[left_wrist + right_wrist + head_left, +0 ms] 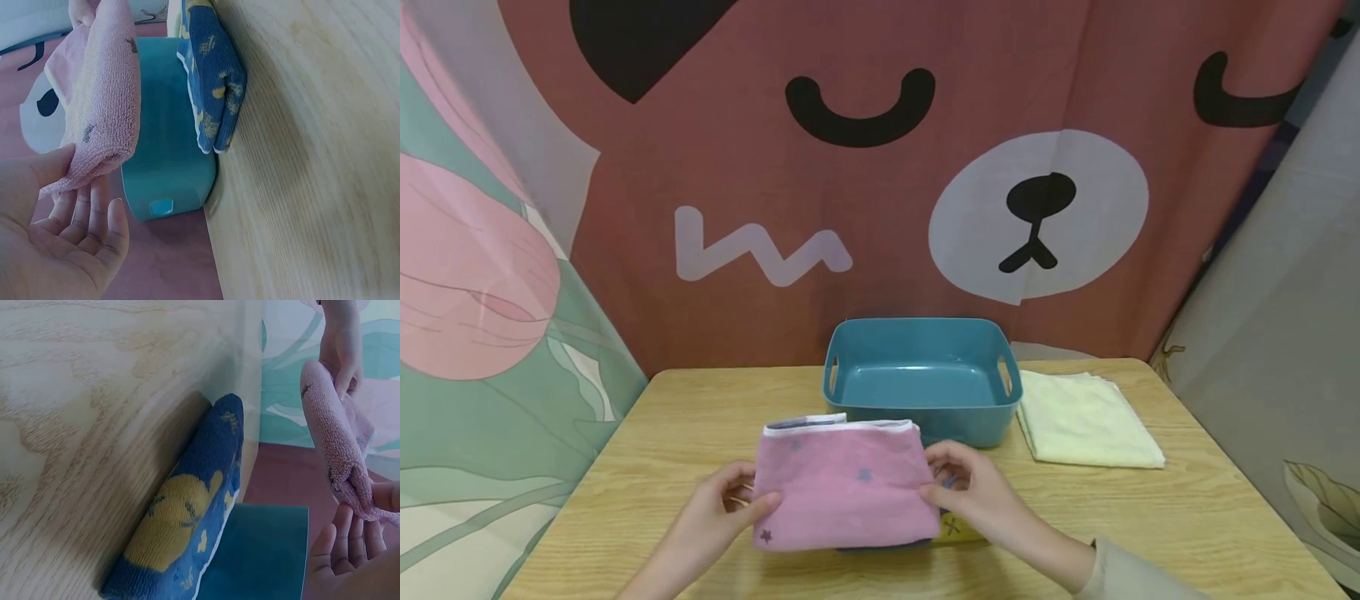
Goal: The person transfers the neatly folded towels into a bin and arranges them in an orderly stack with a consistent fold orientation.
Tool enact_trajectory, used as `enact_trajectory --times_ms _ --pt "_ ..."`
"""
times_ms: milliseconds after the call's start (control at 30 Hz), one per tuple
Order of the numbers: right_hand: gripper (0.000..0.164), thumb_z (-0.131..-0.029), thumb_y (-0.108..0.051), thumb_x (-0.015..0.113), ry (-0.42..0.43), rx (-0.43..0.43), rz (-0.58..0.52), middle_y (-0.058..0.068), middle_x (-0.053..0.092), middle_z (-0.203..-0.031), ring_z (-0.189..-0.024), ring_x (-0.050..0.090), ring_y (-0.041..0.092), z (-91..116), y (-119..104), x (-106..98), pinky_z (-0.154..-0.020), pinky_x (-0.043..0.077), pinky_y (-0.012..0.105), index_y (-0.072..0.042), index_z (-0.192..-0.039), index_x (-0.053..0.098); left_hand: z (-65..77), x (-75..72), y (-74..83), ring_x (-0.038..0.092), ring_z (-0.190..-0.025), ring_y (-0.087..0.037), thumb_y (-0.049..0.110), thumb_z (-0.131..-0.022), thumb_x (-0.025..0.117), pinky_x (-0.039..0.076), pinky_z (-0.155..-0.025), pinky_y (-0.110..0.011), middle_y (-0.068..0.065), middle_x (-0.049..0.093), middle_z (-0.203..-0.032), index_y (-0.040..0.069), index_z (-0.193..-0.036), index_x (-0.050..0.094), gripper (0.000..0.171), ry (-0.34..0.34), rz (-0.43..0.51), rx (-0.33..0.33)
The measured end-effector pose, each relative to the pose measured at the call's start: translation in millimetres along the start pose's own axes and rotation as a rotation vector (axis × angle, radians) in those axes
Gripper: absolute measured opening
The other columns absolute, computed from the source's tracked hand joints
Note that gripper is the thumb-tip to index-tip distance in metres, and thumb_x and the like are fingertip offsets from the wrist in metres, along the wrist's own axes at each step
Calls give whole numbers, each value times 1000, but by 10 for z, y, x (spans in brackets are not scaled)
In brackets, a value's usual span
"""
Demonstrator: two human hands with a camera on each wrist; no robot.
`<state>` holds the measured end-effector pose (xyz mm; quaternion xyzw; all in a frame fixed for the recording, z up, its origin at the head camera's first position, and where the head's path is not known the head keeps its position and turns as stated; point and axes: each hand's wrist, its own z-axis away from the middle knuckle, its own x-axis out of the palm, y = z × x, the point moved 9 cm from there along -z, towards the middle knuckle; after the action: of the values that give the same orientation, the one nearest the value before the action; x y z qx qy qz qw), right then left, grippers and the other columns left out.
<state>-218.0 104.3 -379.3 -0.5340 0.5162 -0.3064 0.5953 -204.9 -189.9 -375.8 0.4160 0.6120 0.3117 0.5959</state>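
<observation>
Both hands hold a folded pink towel (850,492) up over the table, one at each side edge. My left hand (722,517) pinches its left edge between thumb and fingers; in the left wrist view the towel's terry fold (112,94) shows. The right hand (977,496) grips the opposite edge the same way. Below and behind the pink towel lies a folded blue and yellow towel (181,500), mostly hidden in the head view. Beyond stands a teal basin (925,425) with handle slots, its visible inside bare.
To the right of the basin a folded pale yellow towel (1086,421) lies on the wooden table (700,408). A curtain (760,317) with a bear print hangs right behind the table's back edge, with more printed cloth (467,417) at the left.
</observation>
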Motion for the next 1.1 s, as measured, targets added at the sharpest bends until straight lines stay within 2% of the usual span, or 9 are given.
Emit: enact_trajectory --times_ms 200,500,633,867,1100 --pt "32 -84 -7 75 45 0 10 8 64 -96 -85 58 15 45 -2 -147 -71 50 27 3 -112 64 -93 86 63 61 -79 -12 15 -85 79 52 -71 -26 -2 66 -86 2 -107 68 28 5 6 -17" --pt "34 -83 -6 75 103 30 -9 9 65 -98 -84 59 16 131 92 -316 -74 51 29 4 -114 64 -188 246 171 61 -79 -13 16 -85 79 53 -71 -26 -3 65 -87 2 -106 68 28 -32 35 30" --pt "34 -84 -6 75 132 47 -10 10 65 -98 -84 59 14 166 154 -372 -74 51 28 4 -114 64 -204 305 184 60 -78 -13 16 -84 80 52 -71 -26 -3 65 -88 3 -106 68 28 -38 44 21" --pt "33 -82 -5 76 203 82 9 7 65 -93 -82 59 13 224 218 -483 -73 50 27 3 -112 65 -243 412 205 60 -78 -12 16 -85 79 53 -71 -26 -3 65 -88 2 -106 69 27 -49 64 45" --pt "33 -81 -1 75 245 92 -5 8 65 -92 -82 58 13 262 245 -535 -74 50 27 5 -112 65 -280 485 176 61 -79 -11 15 -84 80 52 -72 -25 -3 66 -88 3 -105 69 26 -31 89 36"
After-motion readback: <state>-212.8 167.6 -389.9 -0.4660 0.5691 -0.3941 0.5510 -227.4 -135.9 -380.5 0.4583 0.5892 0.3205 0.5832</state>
